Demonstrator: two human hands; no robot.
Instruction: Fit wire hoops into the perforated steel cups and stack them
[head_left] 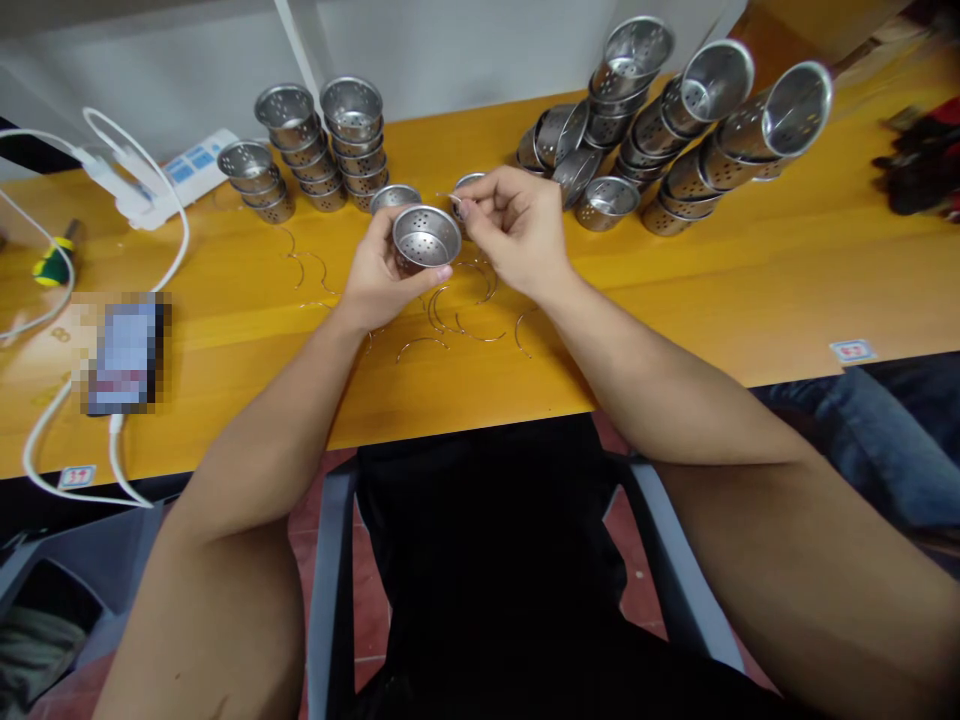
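My left hand (382, 275) grips a small perforated steel cup (425, 238), its open mouth tilted toward me. My right hand (514, 228) sits just right of the cup and pinches a thin curved wire handle (450, 198) near the cup's rim. Several loose wire handles (450, 325) lie on the yellow wooden table (675, 300) under and in front of both hands. Two more single cups (394, 197) stand right behind my hands.
Short stacks of cups (315, 150) stand at the back left; long leaning stacks (675, 120) lie at the back right. A white power strip (187, 170) with cables, a screwdriver (52, 262) and a phone (124, 350) are at the left. Dark gloves (922, 165) lie far right.
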